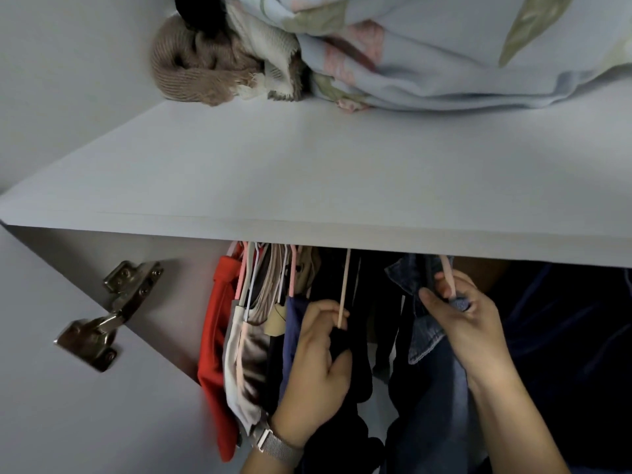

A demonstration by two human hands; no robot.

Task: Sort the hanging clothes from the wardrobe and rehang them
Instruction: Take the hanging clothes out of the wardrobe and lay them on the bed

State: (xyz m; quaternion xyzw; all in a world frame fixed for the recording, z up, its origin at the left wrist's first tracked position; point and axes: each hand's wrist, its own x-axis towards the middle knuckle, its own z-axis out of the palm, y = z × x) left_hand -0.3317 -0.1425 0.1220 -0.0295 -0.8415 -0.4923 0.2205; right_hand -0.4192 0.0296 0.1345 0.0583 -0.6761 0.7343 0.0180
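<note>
Clothes hang in a row under a white wardrobe shelf (307, 186); the rail is hidden behind the shelf's front edge. My left hand (316, 364) grips a black garment (349, 374) at the neck of its pale hanger (343, 289). My right hand (461, 316) pinches the pink hanger (448, 278) of a blue denim garment (424, 333). Left of my hands hang a red garment (213, 340), a white one (236, 371), a striped one and a dark blue one (292, 336), packed close on pink and white hangers.
On the shelf lie a brown knitted scarf (184, 70), a pale fringed cloth (266, 56) and a light blue patterned blanket (444, 53). A metal door hinge (109, 316) sits on the wardrobe's left wall. A dark navy garment (567, 354) fills the right side.
</note>
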